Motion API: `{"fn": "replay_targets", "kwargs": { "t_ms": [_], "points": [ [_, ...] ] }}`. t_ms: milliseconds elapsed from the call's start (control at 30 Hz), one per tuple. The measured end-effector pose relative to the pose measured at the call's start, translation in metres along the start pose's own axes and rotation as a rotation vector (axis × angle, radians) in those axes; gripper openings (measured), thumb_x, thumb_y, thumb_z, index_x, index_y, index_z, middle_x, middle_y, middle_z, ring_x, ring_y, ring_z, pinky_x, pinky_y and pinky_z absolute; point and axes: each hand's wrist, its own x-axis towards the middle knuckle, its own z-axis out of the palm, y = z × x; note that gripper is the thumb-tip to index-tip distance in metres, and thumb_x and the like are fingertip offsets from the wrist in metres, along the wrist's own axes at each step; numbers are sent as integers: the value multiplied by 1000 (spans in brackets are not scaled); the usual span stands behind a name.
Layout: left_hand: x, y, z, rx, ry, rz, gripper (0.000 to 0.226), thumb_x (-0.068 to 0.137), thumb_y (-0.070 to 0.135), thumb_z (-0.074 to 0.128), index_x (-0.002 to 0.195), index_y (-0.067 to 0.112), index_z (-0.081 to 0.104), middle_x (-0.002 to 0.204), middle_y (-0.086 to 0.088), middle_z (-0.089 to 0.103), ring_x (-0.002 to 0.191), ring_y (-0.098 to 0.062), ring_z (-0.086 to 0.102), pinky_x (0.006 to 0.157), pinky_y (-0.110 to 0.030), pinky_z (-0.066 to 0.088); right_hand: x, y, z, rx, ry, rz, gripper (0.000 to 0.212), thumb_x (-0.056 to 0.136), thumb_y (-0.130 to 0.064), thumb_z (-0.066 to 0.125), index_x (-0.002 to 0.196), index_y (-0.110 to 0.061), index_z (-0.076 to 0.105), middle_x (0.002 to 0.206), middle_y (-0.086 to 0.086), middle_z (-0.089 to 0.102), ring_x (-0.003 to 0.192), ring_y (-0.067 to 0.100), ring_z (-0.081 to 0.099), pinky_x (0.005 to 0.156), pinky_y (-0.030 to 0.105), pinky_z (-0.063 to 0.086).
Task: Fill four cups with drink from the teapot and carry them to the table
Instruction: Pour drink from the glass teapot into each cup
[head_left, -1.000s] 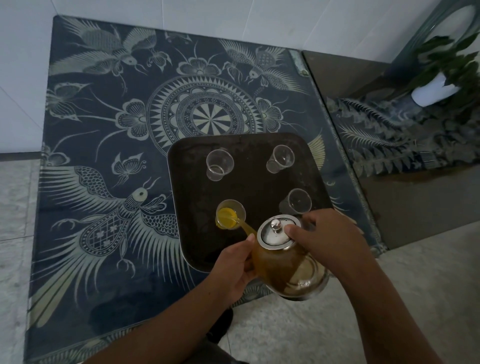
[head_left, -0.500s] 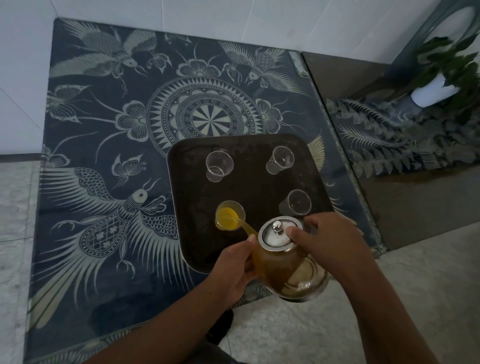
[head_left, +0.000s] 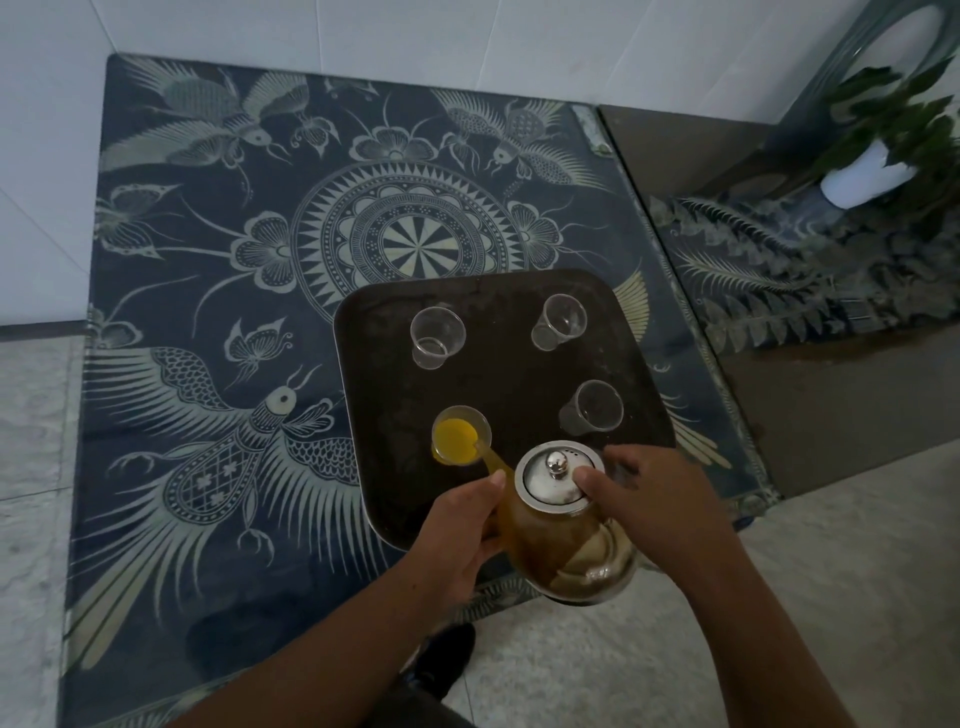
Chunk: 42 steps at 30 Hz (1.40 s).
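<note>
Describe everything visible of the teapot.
The teapot is clear glass, holding amber drink, with a metal lid and round knob. It is tipped forward-left above the near edge of the tray, its spout pouring into the near-left cup. The left hand cradles its side; the right hand grips the other side, a fingertip pressing the lid.

walls: white tiles behind and left | floor: pale speckled tiles | furniture: worktop, glossy dark-blue top with pale birds, butterflies, central mandala; glossy brown surface just beside it, right | plant: green leaves, white pot, far right | light: dim
</note>
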Motion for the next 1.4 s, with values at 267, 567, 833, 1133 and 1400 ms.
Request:
{"fn": "replay_targets", "kwargs": {
  "t_ms": [267, 567, 833, 1133, 1400],
  "points": [
    [-1, 0, -4, 61, -13, 34, 36, 106, 30, 50, 124, 6, 71, 116, -13, 78, 111, -28, 74, 95, -41, 58, -6, 10, 4, 91, -42, 1, 30, 83, -60, 62, 98, -34, 64, 80, -21, 61, 77, -7, 56, 63, 13, 38],
    [4, 5, 8, 144, 25, 45, 32, 105, 30, 54, 122, 12, 72, 117, -9, 79, 110, -24, 75, 96, -42, 59, -9, 27, -2, 195, -7, 10, 43, 79, -61, 61, 106, -30, 71, 81, -21, 65, 84, -2, 63, 71, 21, 49],
    [12, -5, 44, 291, 93, 130, 32, 107, 32, 53, 113, 11, 76, 110, -11, 80, 107, -25, 75, 95, -41, 60, -2, 72, -14, 328, 14, 2, 59, 82, -54, 68, 131, -21, 65, 120, -3, 71, 110, 12, 65, 96, 36, 53],
    [16, -36, 105, 410, 234, 274, 30, 107, 28, 53, 100, 15, 79, 99, -12, 81, 94, -23, 78, 67, -20, 61, 18, 146, -34, 475, -54, -99, 61, 82, -53, 70, 134, -21, 63, 122, -3, 71, 107, 9, 67, 94, 38, 56],
    [27, -51, 147, 447, 322, 329, 25, 106, 28, 56, 106, 20, 80, 105, -11, 81, 103, -28, 77, 94, -48, 61, 32, 189, -52, 590, -83, -181, 54, 84, -50, 68, 131, -23, 65, 108, -7, 75, 100, 5, 70, 89, 38, 59]
  ]
}}
